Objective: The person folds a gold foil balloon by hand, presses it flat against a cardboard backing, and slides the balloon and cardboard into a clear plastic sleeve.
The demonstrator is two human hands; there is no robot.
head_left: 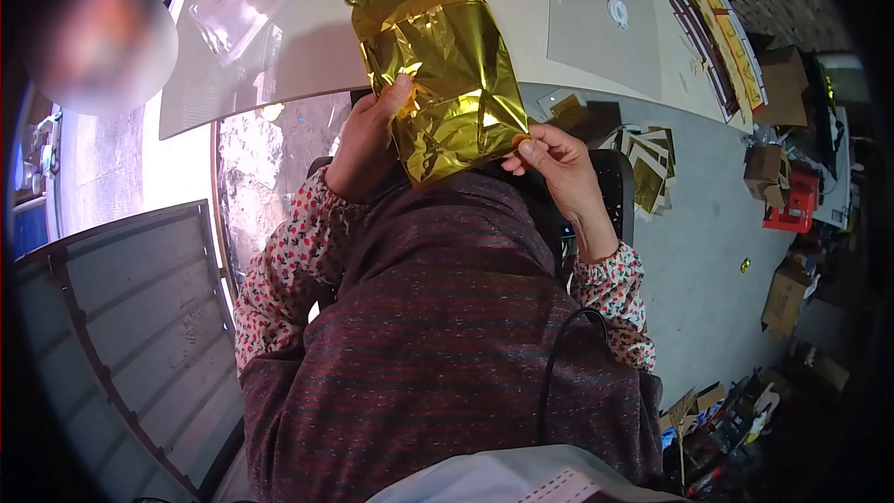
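A shiny gold foil sheet point(456, 74), crinkled over its lower part, is held up above my lap at the table's near edge. Its top end has a scalloped, shaped outline with a bit of red. My left hand point(368, 135) grips its left side, thumb pressed on the front face. At the lower right corner, my right hand point(557, 163) pinches the foil between thumb and fingers. The fingers of my left hand behind the foil are hidden.
On the pale table point(317, 56) are clear plastic film point(228, 23), a white tape roll point(616, 11) and stacked printed strips point(722, 47). Gold-and-white cards point(649, 168) lie on the floor at right, with a red crate point(792, 200) and cardboard boxes point(790, 296) beyond. A metal panel point(130, 335) stands left.
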